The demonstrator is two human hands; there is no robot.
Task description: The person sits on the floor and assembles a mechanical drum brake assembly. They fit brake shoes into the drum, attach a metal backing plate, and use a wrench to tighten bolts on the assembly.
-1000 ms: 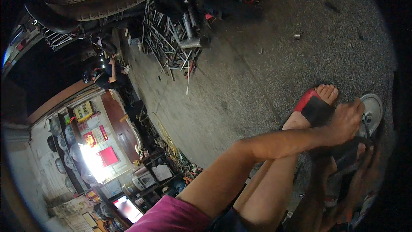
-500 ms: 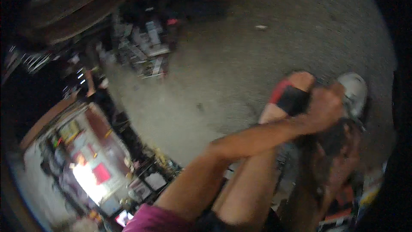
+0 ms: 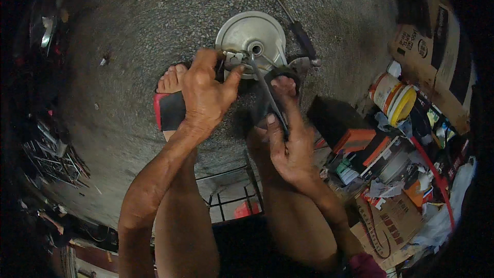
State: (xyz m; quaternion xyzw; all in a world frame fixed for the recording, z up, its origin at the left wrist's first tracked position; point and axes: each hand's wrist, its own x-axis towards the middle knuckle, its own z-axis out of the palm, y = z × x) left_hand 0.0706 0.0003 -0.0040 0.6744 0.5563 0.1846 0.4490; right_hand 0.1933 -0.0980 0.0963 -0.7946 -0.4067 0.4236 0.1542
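Observation:
A round silver metal hub (image 3: pixel 246 32) lies on the concrete floor just beyond my feet. My left hand (image 3: pixel 206 95) reaches over my left foot and pinches a small metal fitting (image 3: pixel 232 61) at the hub's near edge. My right hand (image 3: pixel 288 146) grips the handle of a long dark wrench (image 3: pixel 267 92), whose head sits at the hub's centre hole (image 3: pixel 256 48). My left foot wears a red and black sandal (image 3: pixel 169 110). My right foot (image 3: pixel 282 86) rests next to the hub, partly hidden by the wrench.
A screwdriver (image 3: pixel 301 36) lies on the floor right of the hub. Paint cans (image 3: pixel 392 98), cardboard boxes (image 3: pixel 427 41), a black and orange box (image 3: pixel 345 123) and loose rubbish crowd the right side. Metal scrap (image 3: pixel 54 157) lies at the left. A metal stool frame (image 3: pixel 231 190) is under me.
The view has swung from the workshop interior and far floor down onto my feet. Both hands are now on the hub, the right holding the wrench, where earlier only one arm reached to the foot.

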